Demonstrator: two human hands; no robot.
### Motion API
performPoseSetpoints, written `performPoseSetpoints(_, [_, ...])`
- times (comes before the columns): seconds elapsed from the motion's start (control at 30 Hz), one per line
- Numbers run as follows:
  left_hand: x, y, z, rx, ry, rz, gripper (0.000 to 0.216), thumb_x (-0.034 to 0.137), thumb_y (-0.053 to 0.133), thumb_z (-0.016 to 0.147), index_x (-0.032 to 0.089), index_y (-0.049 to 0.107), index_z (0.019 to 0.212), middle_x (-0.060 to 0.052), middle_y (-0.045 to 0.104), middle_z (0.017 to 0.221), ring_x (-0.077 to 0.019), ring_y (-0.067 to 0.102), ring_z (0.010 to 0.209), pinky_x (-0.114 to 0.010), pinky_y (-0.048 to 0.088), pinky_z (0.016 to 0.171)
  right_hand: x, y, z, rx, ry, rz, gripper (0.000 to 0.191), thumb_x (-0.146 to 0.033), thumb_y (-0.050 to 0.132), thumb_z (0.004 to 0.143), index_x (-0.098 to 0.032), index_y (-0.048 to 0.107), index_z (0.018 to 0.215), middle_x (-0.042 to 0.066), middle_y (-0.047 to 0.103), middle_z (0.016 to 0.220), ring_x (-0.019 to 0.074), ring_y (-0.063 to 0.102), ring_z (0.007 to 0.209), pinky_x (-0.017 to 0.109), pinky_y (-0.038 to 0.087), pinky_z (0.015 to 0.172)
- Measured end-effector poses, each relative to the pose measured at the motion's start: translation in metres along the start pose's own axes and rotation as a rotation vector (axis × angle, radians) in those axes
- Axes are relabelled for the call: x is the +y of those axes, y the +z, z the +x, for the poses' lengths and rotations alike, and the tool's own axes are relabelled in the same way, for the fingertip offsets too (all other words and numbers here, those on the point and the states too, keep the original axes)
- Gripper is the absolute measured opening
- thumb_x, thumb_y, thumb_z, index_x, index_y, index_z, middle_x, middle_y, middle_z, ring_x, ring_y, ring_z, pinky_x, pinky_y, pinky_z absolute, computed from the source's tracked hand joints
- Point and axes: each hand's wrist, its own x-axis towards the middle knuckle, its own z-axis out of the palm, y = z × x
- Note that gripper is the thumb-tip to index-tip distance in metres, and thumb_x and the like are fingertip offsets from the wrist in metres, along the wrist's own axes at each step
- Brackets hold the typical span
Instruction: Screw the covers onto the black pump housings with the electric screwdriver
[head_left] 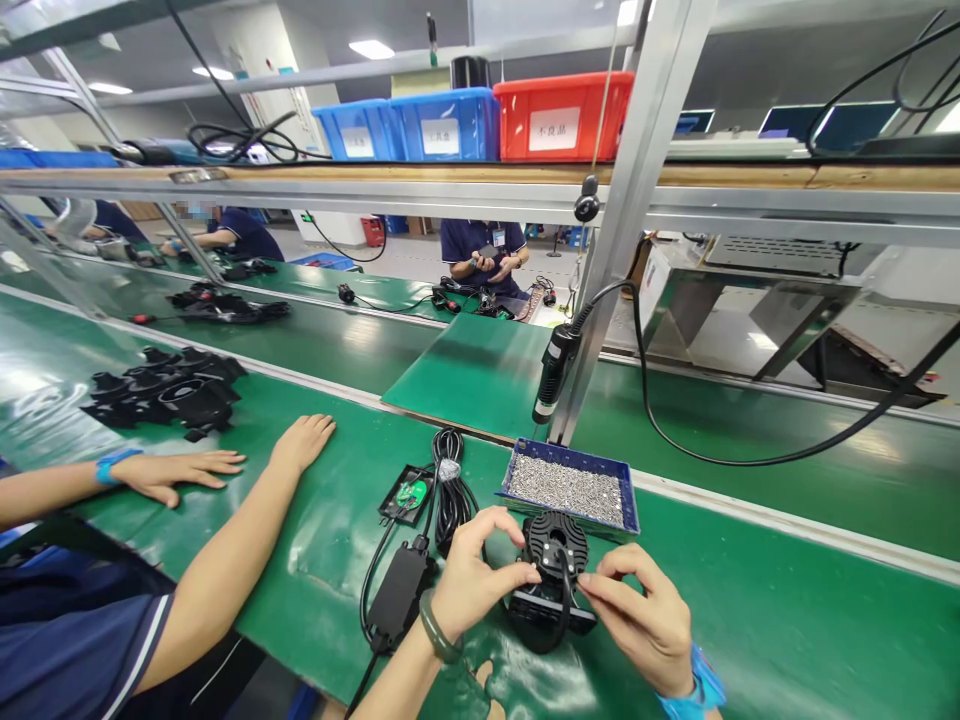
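Both my hands work on a black round lamp housing (553, 580) lying on the green bench mat near the front edge. My left hand (472, 575) pinches its left side with thumb and fingers curled. At the housing's right side, my right hand (646, 615) pinches it with fingers bent. A black cable runs from the housing. Just behind it stands a blue tray of small silver screws (568, 488).
Left of my hands lie a coiled black cable (448, 485), a black driver box (399, 590) and a small open case with a green circuit board (409, 495). A neighbour's two hands (225, 460) rest flat on the mat. An electric screwdriver (553, 372) hangs by the post. Black housings (169, 392) are piled at the left.
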Motion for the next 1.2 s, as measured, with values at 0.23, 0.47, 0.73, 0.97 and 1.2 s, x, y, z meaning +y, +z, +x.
performPoseSetpoints(0.23, [-0.019, -0.011, 0.022, -0.309, -0.239, -0.25, 0.073, 0.051, 0.093, 0.048, 0.018, 0.065, 0.107, -0.007, 0.069, 0.11, -0.0231, 0.064, 0.106, -0.033, 0.049, 0.097, 0.012, -0.004, -0.017, -0.114, -0.228, -0.176, 0.037, -0.005, 0.055, 0.085, -0.018, 0.066, 0.118, 0.006, 0.066, 0.073, 0.0154, 0.057, 0.062, 0.028, 0.048, 0.051])
performPoseSetpoints(0.47, [-0.036, 0.002, 0.081, -0.303, -0.219, 0.461, 0.03, 0.029, 0.046, 0.096, 0.016, 0.071, 0.104, -0.01, 0.075, 0.109, -0.0198, 0.07, 0.101, -0.032, 0.054, 0.093, 0.079, 0.005, -0.011, -0.242, 0.348, -0.292, 0.031, -0.022, 0.04, 0.097, -0.019, 0.071, 0.098, 0.01, 0.076, 0.09, 0.0202, 0.071, 0.081, 0.033, 0.057, 0.072])
performPoseSetpoints(0.73, [-0.056, 0.052, 0.142, -0.738, -0.314, 0.919, 0.017, 0.029, 0.068, 0.088, 0.013, 0.068, 0.092, -0.005, 0.072, 0.103, -0.0196, 0.067, 0.103, -0.045, 0.054, 0.097, 0.153, 0.042, 0.033, -0.911, 0.62, -0.282, 0.028, -0.036, 0.067, 0.09, -0.016, 0.062, 0.07, -0.004, 0.063, 0.065, 0.0099, 0.061, 0.061, 0.027, 0.055, 0.064])
performPoseSetpoints(0.97, [-0.058, 0.051, 0.142, -0.81, -0.316, 0.997, 0.018, 0.031, 0.067, 0.09, 0.014, 0.068, 0.088, -0.004, 0.072, 0.097, -0.0175, 0.068, 0.098, -0.041, 0.055, 0.094, 0.152, 0.032, 0.021, -0.824, 0.643, -0.181, 0.034, -0.038, 0.065, 0.091, -0.017, 0.059, 0.064, -0.005, 0.06, 0.06, 0.0101, 0.06, 0.06, 0.027, 0.053, 0.065])
performPoseSetpoints(1.2, [-0.05, 0.043, 0.136, -0.556, -0.247, 0.793, 0.01, 0.025, 0.075, 0.08, 0.016, 0.071, 0.075, -0.003, 0.076, 0.082, -0.0178, 0.07, 0.087, -0.037, 0.054, 0.09, 0.146, 0.027, 0.026, -0.786, 0.7, -0.114, 0.036, -0.036, 0.069, 0.087, -0.018, 0.057, 0.058, -0.006, 0.056, 0.055, 0.0095, 0.056, 0.055, 0.026, 0.05, 0.062])
